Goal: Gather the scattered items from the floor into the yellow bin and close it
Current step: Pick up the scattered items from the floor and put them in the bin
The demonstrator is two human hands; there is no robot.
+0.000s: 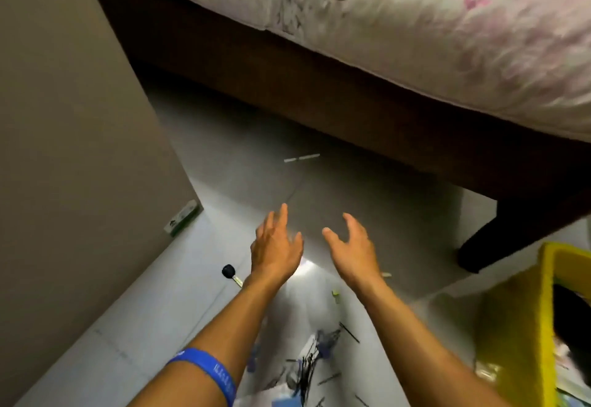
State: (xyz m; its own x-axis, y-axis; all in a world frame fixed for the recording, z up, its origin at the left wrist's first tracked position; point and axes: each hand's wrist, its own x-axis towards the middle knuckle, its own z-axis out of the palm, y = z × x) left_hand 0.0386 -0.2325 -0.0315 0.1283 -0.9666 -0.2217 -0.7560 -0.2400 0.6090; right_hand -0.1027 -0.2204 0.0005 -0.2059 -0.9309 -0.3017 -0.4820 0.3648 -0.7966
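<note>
A brown panel (64, 151) is being seen filling the left side, from 7 to 11 o'clock. At its lower corner, around 9 o'clock, a white-and-green box (181, 218) is being shown lying on the floor (144, 326), touching the panel. Further right, at about 8 o'clock, a black-headed key (231, 274) is being seen on the tiles, just beside the left wrist. A blue wristband (204, 371) is being worn on the left forearm at 7 o'clock.

The left hand (275, 248) is being held out over the floor near the centre, fingers spread and relaxed, nothing being grasped. Beyond it, toward 12 o'clock, a thin white stick (301, 157) is being shown lying alone on the tiles. At 6 o'clock, between the two forearms, a blurred heap (307, 368) of dark thin sticks and bluish pieces is being seen scattered on the floor; its single parts cannot be told apart.

The right hand (351, 248) is being held beside the left one, apart from it, fingers loosely curved, released, nothing being gripped. A small green bit (335, 294) is being seen under the right wrist.

The bed (415, 39), with a flowered cover, is being shown from 12 to 3 o'clock. The yellow bin (518, 326) is being seen open at 4 o'clock, standing on the floor, some things already lying inside.
</note>
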